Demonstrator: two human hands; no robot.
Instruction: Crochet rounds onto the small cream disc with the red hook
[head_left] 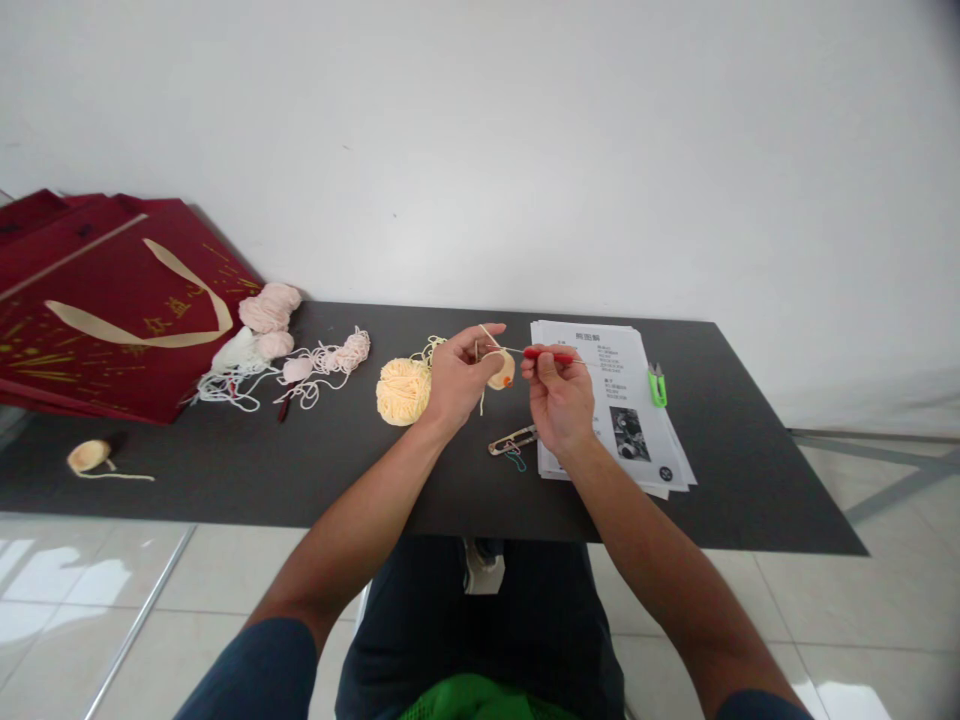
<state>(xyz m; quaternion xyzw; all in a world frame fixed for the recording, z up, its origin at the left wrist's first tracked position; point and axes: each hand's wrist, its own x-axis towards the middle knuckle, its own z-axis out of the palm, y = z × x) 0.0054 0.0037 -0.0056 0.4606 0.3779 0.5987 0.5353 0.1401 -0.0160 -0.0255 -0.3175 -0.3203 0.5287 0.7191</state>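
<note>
A small pale yellow crocheted piece [498,372] with an orange spot is resting in a worker's grasp above a dark table [750,450], with twelve o'clock here pointing from the piece to the wall. The left hand [455,378], at nine o'clock, is pinching it between thumb and fingers, while a strand of yarn is running over the raised index finger. The right hand [559,400], at four o'clock, is closing thumb and fingers around a red-handled hook [540,353], whose thin metal shaft is pointing toward nine; whether its tip is catching a stitch is too small to tell.

Just past the left hand, at nine o'clock, a yellow yarn ball [402,392] is lying on the table. Farther along that line, tangled pink yarn [346,353] is spreading loosely, and white yarn [238,350] is lying beside red paper bags [112,310], which are leaning together with cream ribbon handles showing; their contents are staying out of sight. A second crocheted piece [90,456] is trailing its yarn end near eight.

Metal snips [510,441] are lying near six, printed sheets [630,400] are spreading out toward four, and green snips [658,386] are resting at their edge near three. A plain white wall [525,150] is rising behind, and pale floor tiles [877,610] are showing below.
</note>
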